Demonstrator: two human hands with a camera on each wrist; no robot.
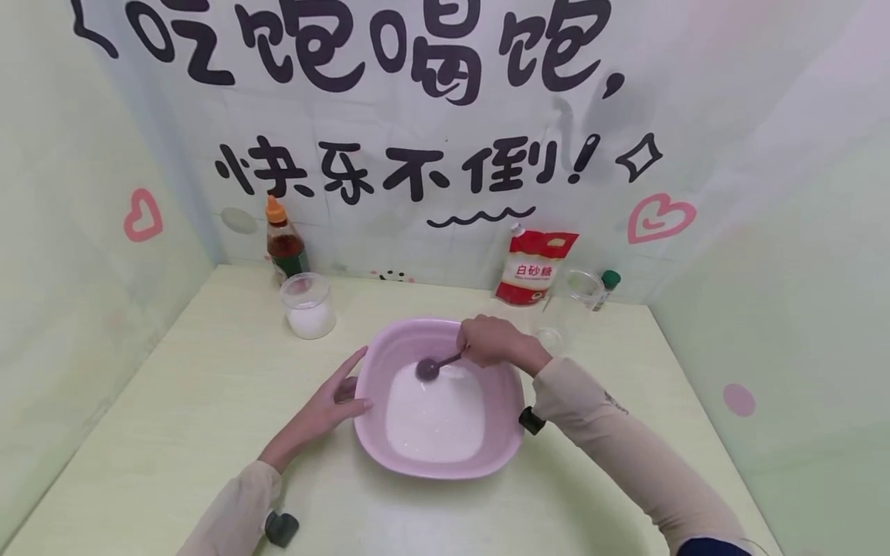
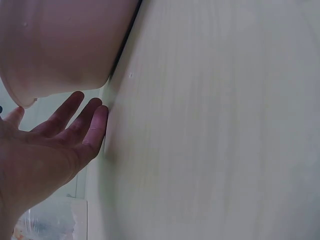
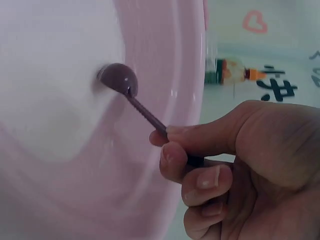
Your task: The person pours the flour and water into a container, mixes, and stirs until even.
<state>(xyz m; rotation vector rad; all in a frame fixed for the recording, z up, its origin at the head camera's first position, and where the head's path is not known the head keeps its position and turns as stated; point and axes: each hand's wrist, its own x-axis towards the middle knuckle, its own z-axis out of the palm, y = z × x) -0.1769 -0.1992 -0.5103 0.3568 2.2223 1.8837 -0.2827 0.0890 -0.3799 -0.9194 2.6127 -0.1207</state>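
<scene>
A pink plastic basin (image 1: 371, 432) stands in the middle of the table with a smooth white layer (image 1: 438, 417) across its bottom. Over its far right rim, my right hand (image 1: 490, 340) pinches the thin handle of a dark brown measuring spoon (image 3: 119, 79) between thumb and fingers. The spoon's round bowl (image 1: 427, 370) is at the far edge of the white layer. My left hand (image 1: 330, 405) is at the basin's left side, thumb at the rim and fingers spread along the outer wall. From the left wrist, those fingers (image 2: 95, 127) look extended and loose beside the basin's wall.
Behind the basin at left stand a clear jar (image 1: 309, 316) of white contents and an orange-capped sauce bottle (image 1: 285, 247). At back right are a red-and-white sugar pouch (image 1: 531, 270), a clear container (image 1: 573, 297) and a small green-capped bottle (image 1: 609, 283). Walls (image 1: 799, 347) enclose the table (image 1: 174, 401).
</scene>
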